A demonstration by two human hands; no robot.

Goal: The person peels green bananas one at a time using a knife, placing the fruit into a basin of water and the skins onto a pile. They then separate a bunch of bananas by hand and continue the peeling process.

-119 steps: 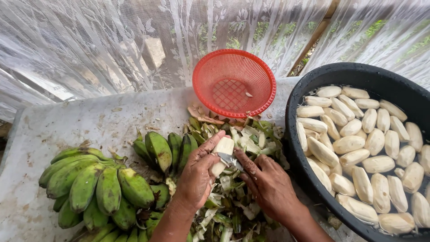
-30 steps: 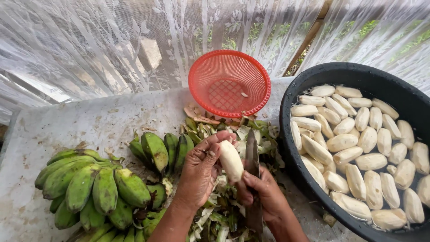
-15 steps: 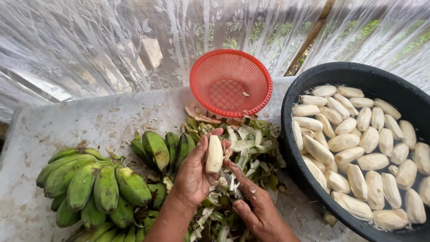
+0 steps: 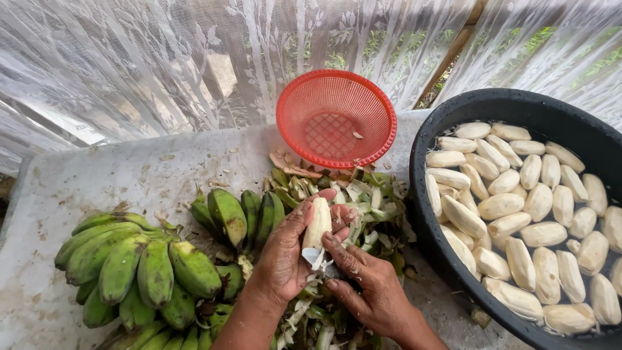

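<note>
No packages, labels or signs show anywhere; things tell apart by shape and colour alone. At the left, a big bunch of green bananas (image 4: 136, 272) lies on the pale grey table (image 4: 97, 181), whose far left and upper stretch offers open room as far as the white lace curtain (image 4: 129, 58) along its far edge. A smaller cluster of green bananas (image 4: 236, 217) sits just beside the left hand (image 4: 285, 259), which wraps its fingers around a peeled banana (image 4: 319, 223), held upright above the heap of green peels (image 4: 350, 214). The right hand (image 4: 372, 291) grips a knife (image 4: 317, 259), its blade at the banana's lower end; how much blade touches the fruit is hard to tell. Behind the peels, a red mesh basket (image 4: 337, 120) leans tilted near the curtain. At the right, a black tub (image 4: 518, 107) of water holds many peeled bananas (image 4: 518, 214), its rim close to the peels. Half a second ago the right hand lay lower, away from the fruit; now it meets the banana's base.
</note>
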